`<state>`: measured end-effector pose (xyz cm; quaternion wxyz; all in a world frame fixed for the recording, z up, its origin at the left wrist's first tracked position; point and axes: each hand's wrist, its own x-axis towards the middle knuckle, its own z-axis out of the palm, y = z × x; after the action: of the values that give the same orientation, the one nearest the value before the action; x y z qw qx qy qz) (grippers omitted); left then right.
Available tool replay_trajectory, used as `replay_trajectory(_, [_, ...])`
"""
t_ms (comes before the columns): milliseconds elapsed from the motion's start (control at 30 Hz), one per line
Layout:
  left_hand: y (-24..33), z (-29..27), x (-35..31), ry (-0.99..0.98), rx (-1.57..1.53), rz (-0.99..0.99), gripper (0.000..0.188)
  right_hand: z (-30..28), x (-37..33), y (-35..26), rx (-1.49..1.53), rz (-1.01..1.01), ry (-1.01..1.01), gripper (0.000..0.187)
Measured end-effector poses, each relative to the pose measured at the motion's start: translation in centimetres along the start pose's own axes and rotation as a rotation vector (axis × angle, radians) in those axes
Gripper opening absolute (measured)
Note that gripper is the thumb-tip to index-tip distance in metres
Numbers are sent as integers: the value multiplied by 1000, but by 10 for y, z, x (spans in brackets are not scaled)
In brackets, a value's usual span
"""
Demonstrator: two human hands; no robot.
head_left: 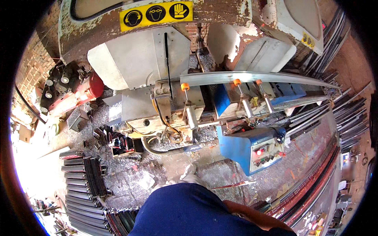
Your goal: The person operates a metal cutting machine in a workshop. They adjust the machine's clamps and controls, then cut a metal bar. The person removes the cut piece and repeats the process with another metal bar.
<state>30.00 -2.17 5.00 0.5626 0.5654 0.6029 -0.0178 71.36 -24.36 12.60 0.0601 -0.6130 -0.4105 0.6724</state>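
Note:
Neither of my hands shows; at the lower edge only part of my right arm (252, 214) appears beside my blue shirt (181, 212). Before me stands a large cutting machine with two worn hoods, one at the left (90, 39) and one at the right (285, 19). A long silvery metal profile (256, 77) lies across its bed, running off to the right. Clamps with orange tips (185, 87) stand along the profile's near side. A blue control box (252, 151) with several buttons and a lit red lamp faces me.
A red tank (88, 87) sits on the floor at the left. Stacked dark profile pieces (76, 185) lie at lower left. Long bars (311, 185) are laid at lower right, with more bars (350, 122) beyond. Metal shavings cover the floor; a hose (169, 151) crosses it.

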Motion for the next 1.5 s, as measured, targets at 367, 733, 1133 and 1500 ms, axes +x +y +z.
replay_trajectory(367, [-19, 17, 20, -71, -12, 100, 27, 96, -18, 32, 308, -39, -75, 41])
replay_trajectory(733, [-19, 38, 13, -91, 9, 109, 26, 115, -72, 68, 464, 181, -2, 33])
replay_trajectory(1133, [6, 119, -22, -11, 77, -39, 25, 5, -154, 186, 382, 29, -112, 24])
replay_trajectory(1500, [20, 180, -63, 3, 120, -120, 24, -149, -100, 317, -6, 136, 829, 18])
